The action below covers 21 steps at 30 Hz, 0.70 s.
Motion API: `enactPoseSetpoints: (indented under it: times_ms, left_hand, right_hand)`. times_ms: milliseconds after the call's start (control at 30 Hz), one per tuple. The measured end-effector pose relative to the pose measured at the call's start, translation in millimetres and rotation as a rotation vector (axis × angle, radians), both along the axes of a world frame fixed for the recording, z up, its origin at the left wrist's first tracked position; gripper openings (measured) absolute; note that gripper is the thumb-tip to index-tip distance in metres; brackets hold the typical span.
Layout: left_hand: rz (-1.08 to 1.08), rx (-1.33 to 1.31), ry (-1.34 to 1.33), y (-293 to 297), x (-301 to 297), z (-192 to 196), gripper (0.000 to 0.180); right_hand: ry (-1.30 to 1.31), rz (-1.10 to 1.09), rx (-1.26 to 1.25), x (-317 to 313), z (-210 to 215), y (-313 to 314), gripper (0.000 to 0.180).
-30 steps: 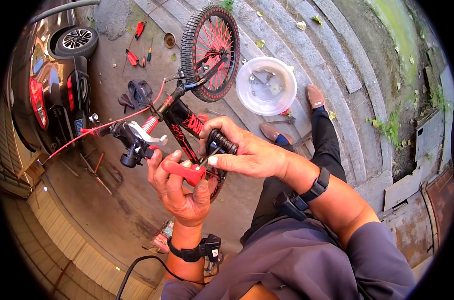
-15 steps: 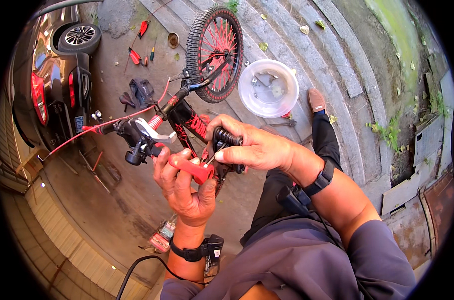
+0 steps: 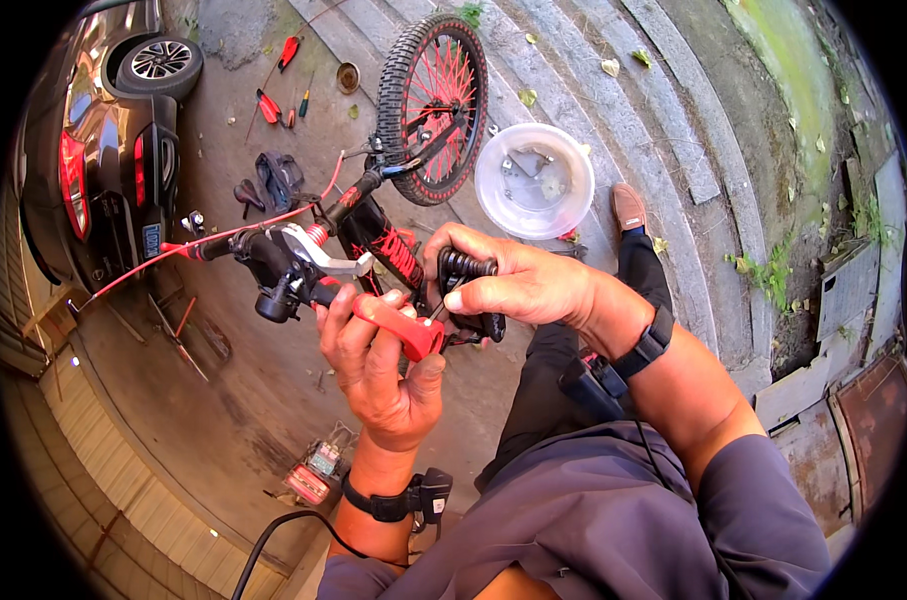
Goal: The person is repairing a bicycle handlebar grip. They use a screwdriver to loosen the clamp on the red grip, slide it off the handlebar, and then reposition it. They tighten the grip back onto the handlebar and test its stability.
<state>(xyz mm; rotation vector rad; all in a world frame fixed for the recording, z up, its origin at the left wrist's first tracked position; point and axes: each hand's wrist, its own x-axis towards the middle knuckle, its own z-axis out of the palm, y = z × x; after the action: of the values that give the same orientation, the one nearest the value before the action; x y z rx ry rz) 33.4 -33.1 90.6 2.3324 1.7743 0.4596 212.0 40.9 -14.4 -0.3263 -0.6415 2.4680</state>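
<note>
Close to the handlebar point(image 3: 348, 205) of a bicycle, my left hand point(image 3: 391, 395) is closed around a red curved part point(image 3: 405, 328) that has a ring-shaped end and looks like a bar end. My right hand point(image 3: 543, 285) grips a black ribbed tool point(image 3: 469, 264), which resembles a folding hex key set. A thin metal rod runs from beneath my right thumb to the red part's ring end; its exact contact is hidden. Left of my fingers are a silver brake lever point(image 3: 323, 255) and black controls point(image 3: 276, 300).
The bicycle's red-spoked wheel point(image 3: 435, 110) stands ahead. A clear plastic tub point(image 3: 534, 182) with small metal parts sits beside stone steps point(image 3: 663, 130). Red-handled tools point(image 3: 269, 108) lie on the ground. A dark car point(image 3: 103, 150) is at left, and a red box point(image 3: 307, 484) sits low.
Both hands have shifted slightly right, with the red part and the black tool still held. The thin rod stays at the red part's ring end.
</note>
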Motion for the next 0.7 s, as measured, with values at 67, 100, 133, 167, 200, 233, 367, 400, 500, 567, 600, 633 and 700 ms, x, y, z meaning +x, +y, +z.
enactPoseSetpoints:
  times_ms: [67,100,133,167,200,233,367,400,500,567,600,633,700]
  left_hand:
    - [-0.007,-0.009,-0.008,0.6,1.7,0.7,0.047]
    - [-0.016,-0.015,-0.013,0.7,2.6,1.3,0.046]
    - [-0.027,-0.021,-0.018,1.0,3.6,1.7,0.046]
    - [-0.025,-0.02,-0.016,1.3,4.5,2.0,0.046]
    - [-0.023,-0.019,-0.014,1.5,5.4,2.3,0.046]
    - [-0.022,-0.017,-0.011,1.7,6.3,2.6,0.045]
    - [-0.016,-0.014,-0.008,1.4,9.6,3.4,0.044]
    - [-0.015,-0.014,-0.007,1.5,10.5,3.9,0.043]
    - [-0.011,-0.013,-0.004,-0.2,10.5,5.1,0.041]
    - [-0.006,-0.014,-0.011,-0.1,10.0,7.3,0.039]
    - [-0.004,-0.018,-0.019,2.6,11.0,9.7,0.038]
    - [-0.001,-0.026,-0.025,5.4,12.7,10.5,0.037]
    - [-0.002,-0.043,-0.047,4.9,10.8,7.8,0.039]
  right_hand:
    - [0.0,0.017,-0.012,1.3,-0.7,1.1,0.025]
    - [0.003,0.033,-0.03,2.8,0.4,2.0,0.025]
    - [0.005,0.048,-0.047,3.9,1.1,2.6,0.024]
    - [0.009,0.05,-0.046,3.7,1.0,3.1,0.024]
    - [0.013,0.051,-0.045,3.2,0.6,3.3,0.024]
    - [0.018,0.052,-0.044,3.1,0.6,3.8,0.023]
    - [0.038,0.07,-0.068,5.3,2.0,4.4,0.023]
    - [0.032,0.065,-0.053,4.6,0.0,3.1,0.025]
    - [-0.038,0.032,0.009,4.1,1.3,-2.7,0.029]
    - [-0.071,0.012,0.031,2.9,3.5,-7.3,0.032]
    - [-0.074,0.004,0.029,1.9,3.8,-9.1,0.033]
    - [-0.08,-0.002,0.026,2.2,2.7,-10.2,0.035]
    - [-0.096,-0.015,0.02,2.6,-0.6,-14.0,0.037]
